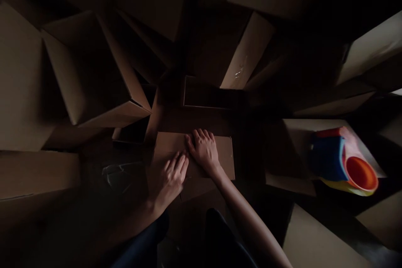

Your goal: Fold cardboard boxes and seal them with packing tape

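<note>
In dim light, both hands rest on the flaps of a brown cardboard box [224, 155] lying on the floor in front of me. My left hand [171, 176] lies flat with its fingers stretched out on the near flap. My right hand [204, 148] presses palm down on the far flap, fingers extended and close together. Neither hand holds anything. My knees in dark trousers [220, 238] show at the bottom.
Several open and folded cardboard boxes [94, 75] crowd the floor all round. At the right, a stack of coloured plastic cups [345, 163], orange, blue, red and yellow, lies on its side on a box flap [298, 134]. A crumpled clear wrapper [117, 173] lies left of my hands.
</note>
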The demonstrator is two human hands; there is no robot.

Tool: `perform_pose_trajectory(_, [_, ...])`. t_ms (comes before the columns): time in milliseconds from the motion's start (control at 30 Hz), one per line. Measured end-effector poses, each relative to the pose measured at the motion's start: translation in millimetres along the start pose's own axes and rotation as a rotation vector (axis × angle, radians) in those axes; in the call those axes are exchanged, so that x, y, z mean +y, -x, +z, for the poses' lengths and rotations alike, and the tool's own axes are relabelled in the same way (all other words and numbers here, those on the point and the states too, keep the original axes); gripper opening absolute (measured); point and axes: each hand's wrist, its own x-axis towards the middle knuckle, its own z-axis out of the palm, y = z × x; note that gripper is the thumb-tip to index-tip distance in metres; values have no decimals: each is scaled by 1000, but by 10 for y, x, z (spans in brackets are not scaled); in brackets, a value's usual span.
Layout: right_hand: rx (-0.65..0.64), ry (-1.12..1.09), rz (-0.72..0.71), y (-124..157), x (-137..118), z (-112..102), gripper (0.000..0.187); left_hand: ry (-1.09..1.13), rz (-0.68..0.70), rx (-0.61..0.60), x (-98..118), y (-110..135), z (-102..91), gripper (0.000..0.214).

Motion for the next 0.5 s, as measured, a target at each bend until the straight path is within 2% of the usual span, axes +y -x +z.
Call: perform_pose_trajectory(500, [2, -16, 27, -1, -33, -15, 33, -33, -20, 185, -25, 121, 266, 43])
